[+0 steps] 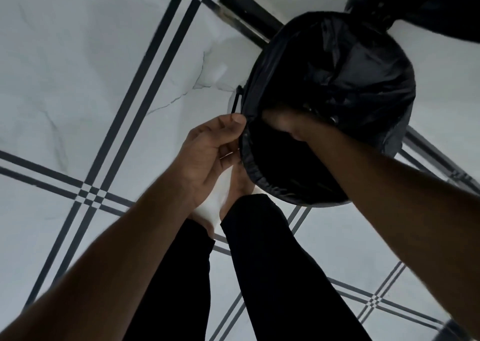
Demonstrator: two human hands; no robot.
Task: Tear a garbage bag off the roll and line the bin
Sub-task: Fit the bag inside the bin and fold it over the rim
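A round bin [262,184] stands on the tiled floor at centre right, lined with a black garbage bag [345,75] whose edge is folded down over the rim. My left hand [210,145] pinches the bag's edge at the near-left rim, thumb on top. My right hand [285,123] reaches inside the bin's mouth with its fingers curled over the plastic at the near rim; the fingertips are hidden in the dark bag. No roll is in view.
White marble-look floor tiles with black stripe borders [145,80] spread all around. A second bulging black bag [426,5] lies at the top right, beyond the bin. My legs in black trousers [272,262] and bare feet stand just below the bin.
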